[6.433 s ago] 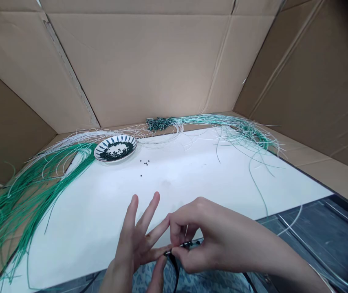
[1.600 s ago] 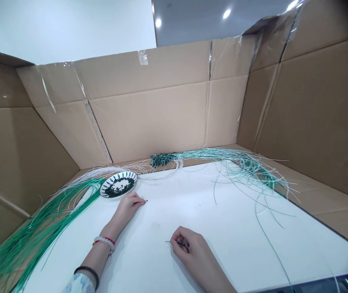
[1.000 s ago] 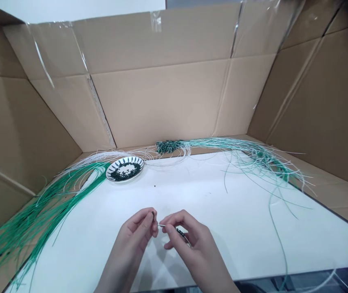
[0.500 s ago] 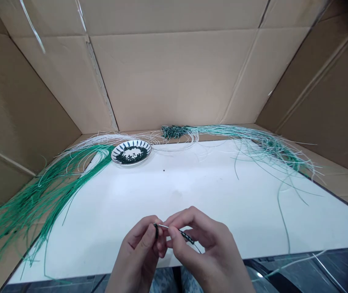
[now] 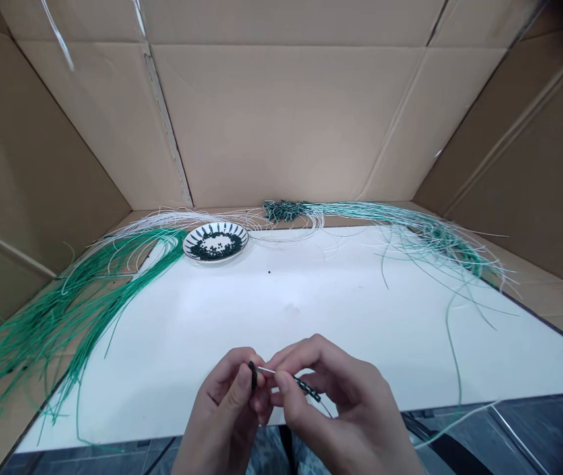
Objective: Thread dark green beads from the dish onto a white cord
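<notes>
My left hand pinches a small dark green beaded piece between thumb and fingers, above the front of the white board. My right hand is closed on a thin pale strand, held between thumb and forefinger. A short row of dark beads sits on that strand behind the right thumb, and its thin tail leaves toward the lower right. The strand's left end reaches the fingers of the left hand, beside the beaded piece. Whether it passes through a bead there is too small to tell.
A striped plate of dark beads stands at the back of the white board. Green strands spread at left. A dark-ended bundle trails pale strands rightward. One loose bead lies mid-board. Cardboard walls surround it.
My right hand has shifted slightly right, and more of the beaded row shows behind its thumb. Both hands keep their grip. The camera's view has tilted a little.
</notes>
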Action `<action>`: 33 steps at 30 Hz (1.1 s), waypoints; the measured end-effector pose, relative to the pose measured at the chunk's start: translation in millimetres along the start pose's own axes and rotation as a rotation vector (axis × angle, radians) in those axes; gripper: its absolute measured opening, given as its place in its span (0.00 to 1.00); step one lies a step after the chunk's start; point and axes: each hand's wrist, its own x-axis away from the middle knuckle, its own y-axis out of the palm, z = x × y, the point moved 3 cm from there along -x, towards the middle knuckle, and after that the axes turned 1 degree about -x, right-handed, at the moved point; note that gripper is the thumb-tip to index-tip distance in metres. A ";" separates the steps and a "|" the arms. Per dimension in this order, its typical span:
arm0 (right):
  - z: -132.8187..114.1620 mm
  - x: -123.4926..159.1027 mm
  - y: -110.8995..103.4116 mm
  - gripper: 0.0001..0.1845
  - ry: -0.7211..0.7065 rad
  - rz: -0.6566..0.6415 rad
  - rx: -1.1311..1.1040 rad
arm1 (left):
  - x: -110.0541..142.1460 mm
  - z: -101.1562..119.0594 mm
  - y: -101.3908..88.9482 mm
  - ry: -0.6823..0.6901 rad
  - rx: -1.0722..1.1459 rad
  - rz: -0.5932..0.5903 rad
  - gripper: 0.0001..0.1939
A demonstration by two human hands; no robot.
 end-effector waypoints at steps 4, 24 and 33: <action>-2.5 0.3 0.2 0.05 0.001 0.023 0.001 | 0.6 0.4 0.9 0.014 -0.008 -0.010 0.21; -11.7 8.6 -5.5 0.08 -0.162 0.021 0.070 | 11.2 9.7 3.3 0.370 -0.235 0.123 0.18; -12.9 11.2 -7.2 0.10 -0.233 0.011 0.096 | 12.5 21.0 -3.1 0.637 -0.468 -0.047 0.07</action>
